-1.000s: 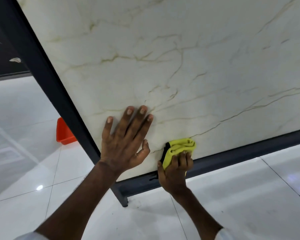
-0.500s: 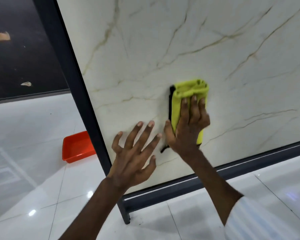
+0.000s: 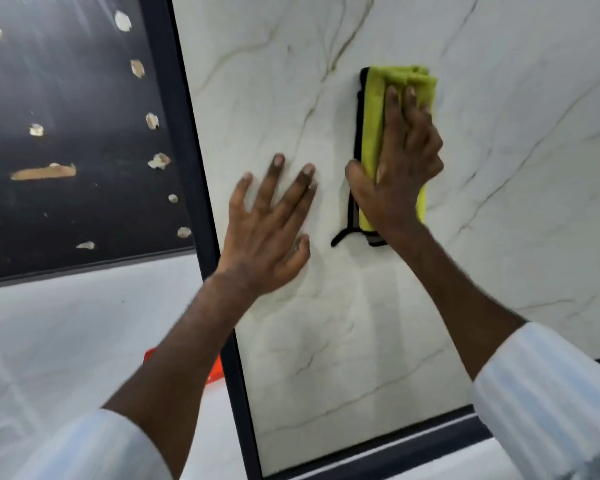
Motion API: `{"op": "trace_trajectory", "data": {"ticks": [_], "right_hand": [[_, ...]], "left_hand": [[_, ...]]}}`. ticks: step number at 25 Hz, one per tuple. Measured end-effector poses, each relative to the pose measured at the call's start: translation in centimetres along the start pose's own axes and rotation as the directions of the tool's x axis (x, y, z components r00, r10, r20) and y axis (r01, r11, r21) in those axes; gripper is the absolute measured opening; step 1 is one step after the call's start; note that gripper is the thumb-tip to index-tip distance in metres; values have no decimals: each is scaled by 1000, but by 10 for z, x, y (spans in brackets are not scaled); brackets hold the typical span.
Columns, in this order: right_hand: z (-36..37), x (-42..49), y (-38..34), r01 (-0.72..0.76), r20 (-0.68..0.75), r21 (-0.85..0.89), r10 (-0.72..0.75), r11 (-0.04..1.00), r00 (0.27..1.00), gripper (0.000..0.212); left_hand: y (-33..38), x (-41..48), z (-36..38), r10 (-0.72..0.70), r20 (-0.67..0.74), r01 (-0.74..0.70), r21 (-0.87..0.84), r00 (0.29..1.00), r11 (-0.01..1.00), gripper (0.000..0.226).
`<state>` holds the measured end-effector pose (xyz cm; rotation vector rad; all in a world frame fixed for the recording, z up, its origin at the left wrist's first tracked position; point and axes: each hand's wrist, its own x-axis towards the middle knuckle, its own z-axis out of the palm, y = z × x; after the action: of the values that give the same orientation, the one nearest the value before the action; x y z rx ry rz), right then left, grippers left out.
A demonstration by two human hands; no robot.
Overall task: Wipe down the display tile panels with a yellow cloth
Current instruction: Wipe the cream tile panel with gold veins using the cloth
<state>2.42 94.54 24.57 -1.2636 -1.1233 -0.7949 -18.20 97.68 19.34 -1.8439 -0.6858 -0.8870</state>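
While I am watching through the head camera, the big marble-look tile panel is filling the frame from centre to right, sitting in its dark frame. I am judging the job to be somewhere in the middle. The cloth is working at the panel's upper centre, and the surface is showing no streak or wet edge that would tell me which parts are done. The stretch down to the lower rail, the far right and any panels standing out of view are looking like work left. At the upper left a dark panel is showing pale flecks, and I cannot tell whether it belongs to the job. Below it the glossy pale floor is running to the lower left, with an orange tray peeking out behind the left forearm. The left hand is resting flat on the tile at centre frame, fingers spread and straight, holding nothing. The right hand is pressing the yellow cloth against the tile just to the right, fingers lying along it and thumb hooking round its left edge. The cloth is looking folded into a thick upright pad, bright yellow-green, with a black trim down its left side and a thin black loop dangling at its lower left corner
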Motion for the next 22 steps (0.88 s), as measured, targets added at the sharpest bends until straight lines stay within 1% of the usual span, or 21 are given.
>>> {"op": "trace_trajectory", "data": {"ticks": [2,4,7,9,10,12,15,17,19,22], "right_hand": [[4,12,-9,9,-40,-14,-9,1000,999,94],[10,-9,-4,28,-80,-61,-33,998,996,86],[15,-75,17,99,-52,-141,-107,985,993,79],[12,-95,23,121,-19,-157,-125,980,992,80],[11,-88,20,127,-12,-150,-130,980,991,83],[12,-42,4,151,-17,-144,-155,978,988,89],[11,72,-37,191,-81,-144,-204,971,976,93],[10,125,-63,166,-69,-103,-173,981,982,92],[13,133,-72,161,-84,-101,-169,982,982,88],[20,85,-48,235,-150,-171,-261,957,954,82]], "left_hand": [[1,0,-1,-7,7,7,-11,1000,1000,76],[1,2,-7,-17,-12,17,-38,1000,999,75],[-11,22,-31,-46,-141,35,-86,989,996,68],[-33,51,-47,-66,-226,61,-30,972,998,70],[-47,66,-50,-67,-221,69,3,973,998,71],[-70,85,-48,-47,-149,57,58,988,997,73],[-76,87,-35,-17,-49,24,141,999,990,75],[-74,85,-32,-32,-26,35,165,999,986,76],[-74,85,-33,-34,-32,39,163,999,986,76],[-75,86,-34,-26,-40,33,171,999,985,75]]}}
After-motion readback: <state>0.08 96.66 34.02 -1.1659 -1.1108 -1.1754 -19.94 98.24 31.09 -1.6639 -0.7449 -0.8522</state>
